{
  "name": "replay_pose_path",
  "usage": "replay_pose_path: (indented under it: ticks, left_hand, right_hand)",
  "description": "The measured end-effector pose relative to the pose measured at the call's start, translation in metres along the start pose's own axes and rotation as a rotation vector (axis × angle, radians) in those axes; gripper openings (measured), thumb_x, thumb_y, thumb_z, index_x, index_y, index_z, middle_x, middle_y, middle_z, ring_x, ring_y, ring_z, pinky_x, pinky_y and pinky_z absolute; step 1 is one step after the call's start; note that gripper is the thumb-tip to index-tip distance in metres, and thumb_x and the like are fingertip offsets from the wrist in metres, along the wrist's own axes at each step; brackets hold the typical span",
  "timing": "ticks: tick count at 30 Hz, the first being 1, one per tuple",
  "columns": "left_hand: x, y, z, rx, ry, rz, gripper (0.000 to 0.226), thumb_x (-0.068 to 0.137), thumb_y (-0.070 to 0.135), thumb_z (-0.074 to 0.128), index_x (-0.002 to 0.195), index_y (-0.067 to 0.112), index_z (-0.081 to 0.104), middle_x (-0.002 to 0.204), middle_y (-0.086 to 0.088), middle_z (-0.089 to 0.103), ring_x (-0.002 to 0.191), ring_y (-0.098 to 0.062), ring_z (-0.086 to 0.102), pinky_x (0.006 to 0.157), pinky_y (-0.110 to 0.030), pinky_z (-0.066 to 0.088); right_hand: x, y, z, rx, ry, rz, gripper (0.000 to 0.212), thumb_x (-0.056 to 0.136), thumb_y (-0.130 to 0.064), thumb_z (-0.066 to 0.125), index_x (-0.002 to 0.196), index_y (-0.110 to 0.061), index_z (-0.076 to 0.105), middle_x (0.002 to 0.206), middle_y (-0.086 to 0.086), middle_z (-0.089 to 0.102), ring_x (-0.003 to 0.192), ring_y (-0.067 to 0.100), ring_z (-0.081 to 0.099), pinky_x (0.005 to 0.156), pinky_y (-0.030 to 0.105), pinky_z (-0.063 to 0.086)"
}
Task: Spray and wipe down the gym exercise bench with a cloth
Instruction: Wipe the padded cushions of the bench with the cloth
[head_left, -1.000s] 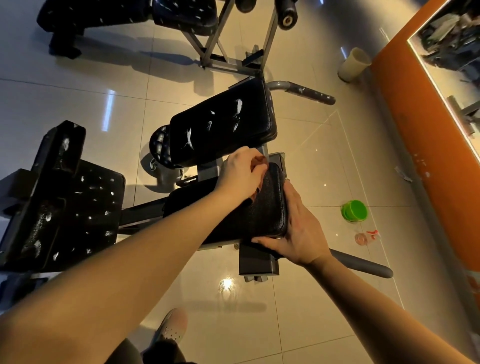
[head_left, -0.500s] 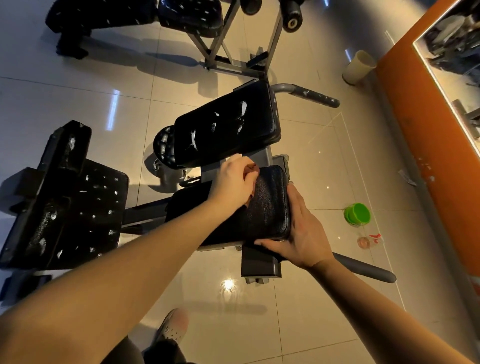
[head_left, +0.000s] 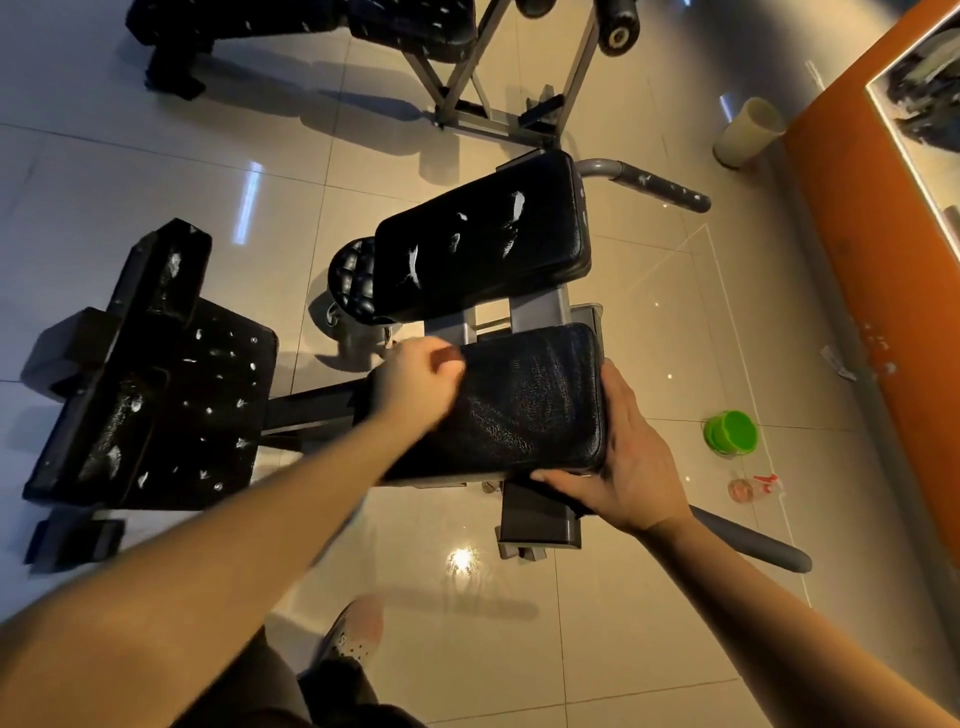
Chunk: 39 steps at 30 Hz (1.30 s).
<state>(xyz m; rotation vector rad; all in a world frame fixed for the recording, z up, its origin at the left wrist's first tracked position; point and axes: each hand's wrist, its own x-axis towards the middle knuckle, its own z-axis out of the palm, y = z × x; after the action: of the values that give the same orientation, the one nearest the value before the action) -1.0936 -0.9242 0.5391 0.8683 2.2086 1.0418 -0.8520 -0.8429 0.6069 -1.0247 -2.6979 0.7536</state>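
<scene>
I am gripping the right end of the bench pad (head_left: 530, 410) with my right hand (head_left: 623, 457), thumb curling under its near corner. The pad is lying mid-frame, its long axis running left to right. My left hand (head_left: 415, 382) is sitting blurred on its left end, fingers curled; I cannot tell what they hold. Bare floor (head_left: 675, 332) is lying right of the pad's edge.

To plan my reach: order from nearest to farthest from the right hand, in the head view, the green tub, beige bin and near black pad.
1. Near black pad: the right hand holds its right edge.
2. Green tub: floor, to the right.
3. Beige bin: far, upper right.
</scene>
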Motion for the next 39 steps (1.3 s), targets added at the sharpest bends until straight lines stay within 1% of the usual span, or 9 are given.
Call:
replay_pose_path:
  ticks: [6, 13, 18, 21, 23, 28, 34, 37, 39]
  left_hand:
    - [-0.073, 0.042, 0.013, -0.087, -0.149, 0.421, 0.018, 0.098, 0.024, 0.065, 0.114, 0.017, 0.07, 0.105, 0.006, 0.06, 0.097, -0.009, 0.058, 0.086, -0.02, 0.047]
    - [0.013, -0.04, -0.015, 0.203, 0.045, -0.129, 0.018, 0.096, 0.025, 0.065, 0.108, 0.014, 0.074, 0.103, -0.009, 0.071, 0.099, -0.032, 0.066, 0.082, -0.038, 0.052]
    - [-0.028, 0.057, 0.018, -0.013, -0.029, 0.143, 0.021, 0.097, 0.028, 0.066, 0.115, 0.019, 0.071, 0.114, 0.002, 0.064, 0.105, -0.013, 0.057, 0.087, -0.021, 0.041]
    - [-0.065, 0.054, 0.014, -0.072, -0.163, 0.358, 0.019, 0.099, 0.025, 0.064, 0.115, 0.018, 0.07, 0.106, 0.009, 0.059, 0.097, -0.002, 0.052, 0.08, -0.009, 0.037]
    - [-0.058, 0.018, 0.004, -0.026, -0.139, 0.322, 0.018, 0.1, 0.025, 0.063, 0.115, 0.018, 0.07, 0.106, 0.009, 0.058, 0.099, -0.004, 0.053, 0.084, -0.01, 0.039]
    - [0.005, -0.043, -0.009, 0.166, 0.039, -0.138, 0.021, 0.096, 0.027, 0.064, 0.113, 0.016, 0.071, 0.11, -0.006, 0.068, 0.104, -0.026, 0.063, 0.083, -0.035, 0.049]
    - [-0.04, 0.086, 0.028, -0.063, -0.083, 0.213, 0.019, 0.099, 0.027, 0.064, 0.116, 0.022, 0.07, 0.114, 0.007, 0.062, 0.099, -0.004, 0.049, 0.081, -0.014, 0.035]
    - [-0.055, 0.059, 0.021, -0.071, -0.146, 0.372, 0.021, 0.099, 0.026, 0.063, 0.118, 0.019, 0.069, 0.11, 0.007, 0.061, 0.1, -0.004, 0.053, 0.084, -0.012, 0.039]
    - [-0.039, 0.015, 0.008, -0.009, -0.064, 0.231, 0.02, 0.099, 0.024, 0.063, 0.116, 0.015, 0.07, 0.11, 0.003, 0.064, 0.102, -0.011, 0.058, 0.089, -0.024, 0.046]
  right_hand:
    - [-0.001, -0.003, 0.001, 0.005, -0.005, 0.024, 0.131, 0.067, -0.078, 0.076, 0.164, -0.024, 0.006, 0.166, -0.009, 0.024, 0.133, 0.012, 0.052, 0.098, 0.037, 0.057]
    - [0.0, 0.0, 0.001, 0.016, -0.011, 0.01, 0.131, 0.068, -0.076, 0.077, 0.164, -0.024, 0.005, 0.166, -0.011, 0.022, 0.138, 0.016, 0.05, 0.099, 0.044, 0.057]
    - [0.0, -0.003, 0.001, 0.005, -0.004, 0.006, 0.13, 0.068, -0.078, 0.076, 0.164, -0.022, 0.007, 0.166, -0.009, 0.024, 0.135, 0.013, 0.05, 0.098, 0.041, 0.057]
    - [0.0, -0.006, -0.001, 0.011, 0.007, 0.0, 0.127, 0.069, -0.077, 0.076, 0.163, -0.024, 0.009, 0.163, -0.015, 0.025, 0.13, 0.005, 0.05, 0.096, 0.028, 0.056]
    - [0.001, -0.007, 0.0, 0.022, 0.002, 0.003, 0.126, 0.069, -0.077, 0.075, 0.163, -0.026, 0.008, 0.162, -0.019, 0.024, 0.13, 0.002, 0.047, 0.097, 0.021, 0.052]
    - [0.0, -0.001, 0.001, 0.01, -0.01, 0.011, 0.13, 0.069, -0.078, 0.076, 0.164, -0.024, 0.005, 0.167, -0.011, 0.021, 0.139, 0.014, 0.047, 0.104, 0.038, 0.054]
    - [0.0, -0.002, 0.001, -0.024, -0.009, 0.032, 0.131, 0.068, -0.077, 0.078, 0.164, -0.022, 0.006, 0.168, -0.006, 0.022, 0.135, 0.016, 0.051, 0.098, 0.041, 0.057]
    - [0.0, -0.002, 0.001, -0.011, -0.005, 0.028, 0.131, 0.068, -0.072, 0.082, 0.164, -0.022, 0.007, 0.168, -0.007, 0.022, 0.136, 0.014, 0.05, 0.098, 0.041, 0.057]
    - [0.0, -0.002, 0.0, 0.012, 0.0, 0.021, 0.13, 0.068, -0.074, 0.08, 0.164, -0.024, 0.008, 0.167, -0.011, 0.022, 0.137, 0.013, 0.049, 0.098, 0.04, 0.057]
